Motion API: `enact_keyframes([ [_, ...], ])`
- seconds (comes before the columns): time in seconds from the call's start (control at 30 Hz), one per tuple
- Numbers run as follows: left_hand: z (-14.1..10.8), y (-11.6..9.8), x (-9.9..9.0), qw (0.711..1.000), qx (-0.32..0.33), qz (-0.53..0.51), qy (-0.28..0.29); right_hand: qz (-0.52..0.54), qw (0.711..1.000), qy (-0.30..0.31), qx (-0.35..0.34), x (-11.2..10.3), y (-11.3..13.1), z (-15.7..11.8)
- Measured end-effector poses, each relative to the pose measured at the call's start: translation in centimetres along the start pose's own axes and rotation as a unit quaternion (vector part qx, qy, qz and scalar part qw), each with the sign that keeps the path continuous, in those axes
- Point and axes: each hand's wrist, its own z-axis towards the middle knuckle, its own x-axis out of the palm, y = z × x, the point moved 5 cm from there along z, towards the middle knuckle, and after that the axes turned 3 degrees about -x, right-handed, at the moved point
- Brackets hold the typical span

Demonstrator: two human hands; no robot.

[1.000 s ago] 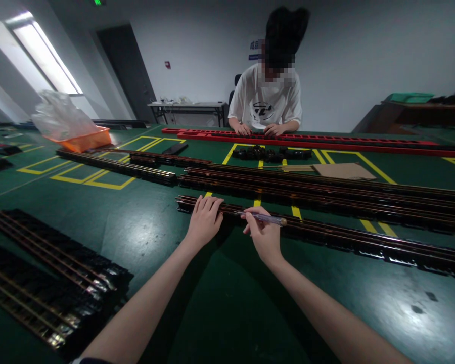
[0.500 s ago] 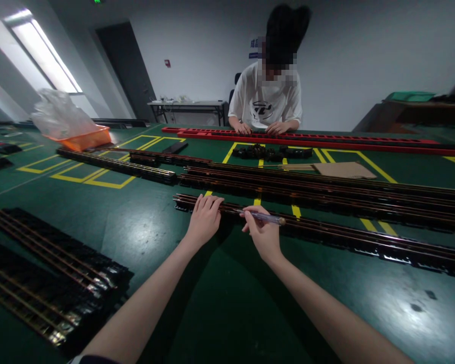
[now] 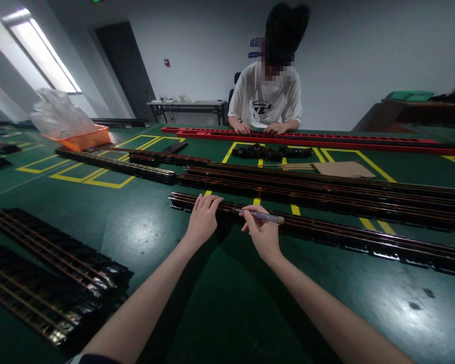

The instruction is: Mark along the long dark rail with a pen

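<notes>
A long black strip [image 3: 337, 237] with thin copper-coloured bars along it lies across the table before me. My left hand [image 3: 203, 217] grips it near its left end, fingers bent over the far side. My right hand [image 3: 263, 235] is closed round a slim screwdriver [image 3: 265, 217] with a see-through purplish handle and a brownish end. The screwdriver lies nearly flat, its thin tip pointing left at the strip, just right of my left fingers. Whether the tip touches a bar is too small to tell.
Behind lie more black strips with copper bars [image 3: 326, 194], a cardboard piece [image 3: 343, 170] and black parts [image 3: 265, 151]. More strips [image 3: 53, 247] lie at the left. An orange basket [image 3: 81, 140] holds plastic bags. Across the table, a person [image 3: 265, 96] has both hands at a red rail [image 3: 326, 141].
The strip under my hands has slid slightly left, its left end now sticking out farther past my left hand. My left hand has shifted a little left; the screwdriver has hardly moved.
</notes>
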Motion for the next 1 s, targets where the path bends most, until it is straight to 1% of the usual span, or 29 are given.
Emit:
enact_keyframes([
  [0.17,0.0,0.2,0.1,0.999,-0.002,-0.026,0.024,0.004,1.0,0.0,0.007,0.0,0.0,0.0],
  [0.33,0.0,0.1,0.2,0.999,-0.013,-0.011,0.046,0.007,1.0,-0.017,0.007,-0.2,0.0,0.0],
  [0.6,-0.1,0.1,0.4,0.999,-0.008,0.012,0.043,0.04,0.997,-0.054,0.032,-0.7,0.0,-0.1],
  [0.83,0.0,0.1,0.3,0.999,-0.012,0.018,0.044,0.037,0.995,-0.088,0.031,-1.3,0.0,-0.3],
  [1.0,0.0,0.0,0.3,0.999,-0.017,0.014,0.044,0.034,0.996,-0.082,0.02,-1.3,0.0,-0.2],
])
